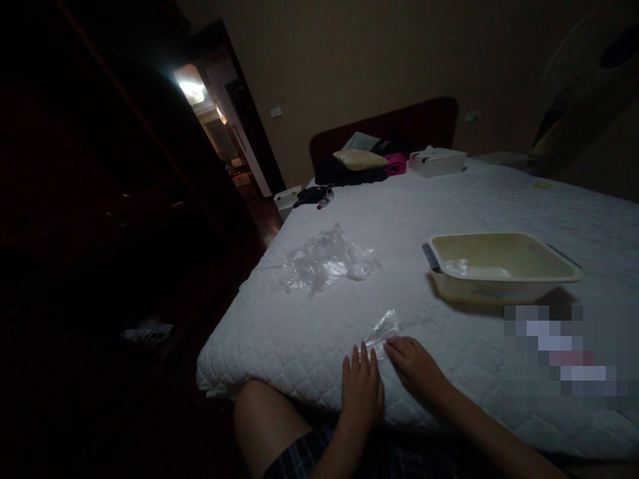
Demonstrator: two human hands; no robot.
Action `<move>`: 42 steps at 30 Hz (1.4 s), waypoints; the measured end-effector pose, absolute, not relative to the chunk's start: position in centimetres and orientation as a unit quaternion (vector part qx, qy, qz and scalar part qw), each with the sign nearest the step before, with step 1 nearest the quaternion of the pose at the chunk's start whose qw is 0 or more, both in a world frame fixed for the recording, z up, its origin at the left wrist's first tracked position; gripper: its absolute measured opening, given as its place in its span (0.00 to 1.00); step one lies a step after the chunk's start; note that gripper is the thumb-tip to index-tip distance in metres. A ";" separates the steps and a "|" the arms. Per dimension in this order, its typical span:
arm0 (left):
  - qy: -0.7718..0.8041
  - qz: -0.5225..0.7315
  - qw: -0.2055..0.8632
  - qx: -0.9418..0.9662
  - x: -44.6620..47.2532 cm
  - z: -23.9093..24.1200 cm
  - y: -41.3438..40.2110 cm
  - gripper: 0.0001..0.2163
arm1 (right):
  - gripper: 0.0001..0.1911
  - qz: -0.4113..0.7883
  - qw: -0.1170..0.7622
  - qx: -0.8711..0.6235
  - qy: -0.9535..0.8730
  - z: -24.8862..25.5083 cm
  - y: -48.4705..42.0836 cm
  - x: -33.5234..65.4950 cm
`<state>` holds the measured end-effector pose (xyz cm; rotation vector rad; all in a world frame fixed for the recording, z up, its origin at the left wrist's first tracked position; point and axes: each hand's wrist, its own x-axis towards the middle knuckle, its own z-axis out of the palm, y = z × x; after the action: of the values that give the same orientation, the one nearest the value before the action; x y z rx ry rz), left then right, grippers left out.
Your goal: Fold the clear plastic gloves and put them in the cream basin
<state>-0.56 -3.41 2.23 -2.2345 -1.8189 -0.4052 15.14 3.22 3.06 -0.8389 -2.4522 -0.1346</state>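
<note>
At the near edge of the bed, a small clear plastic bag [386, 326] lies on the white quilted cover. My left hand [361, 386] rests there with its fingers stretched and slightly apart, the tips at the near left edge of the plastic. Just to its right, my right hand [418, 368] has its fingers bent together on the bag's right edge, closed on the plastic. The thumbs are mostly hidden. A pile of crumpled clear plastic bags [327, 259] spreads over the bed farther off, left of centre.
To the right stands a cream plastic basin [509, 289] with grey handles and some clear plastic inside. A blurred patch [569, 356] covers something near it. Clothes [349, 173], a pink roll [395, 164] and a white box [436, 161] sit by the headboard [384, 123].
</note>
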 end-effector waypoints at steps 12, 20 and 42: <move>-0.432 -0.255 0.186 -0.845 -7.5 2.0 -2.3 0.15 | 0.18 0.096 0.350 -0.315 -0.877 2.4 4.7 16.7; -0.347 -0.198 0.130 -0.908 -5.8 3.4 3.1 0.10 | 0.17 0.050 0.361 -0.310 -0.878 1.6 5.2 17.3; -0.400 -0.345 -0.122 -0.840 -4.4 3.4 3.2 0.10 | 0.18 0.147 0.318 -0.371 -0.860 2.6 3.9 18.0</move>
<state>-4.41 3.21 3.35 -2.8655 -1.3642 -1.1784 18.00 3.86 2.62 -0.9766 -2.2616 0.3867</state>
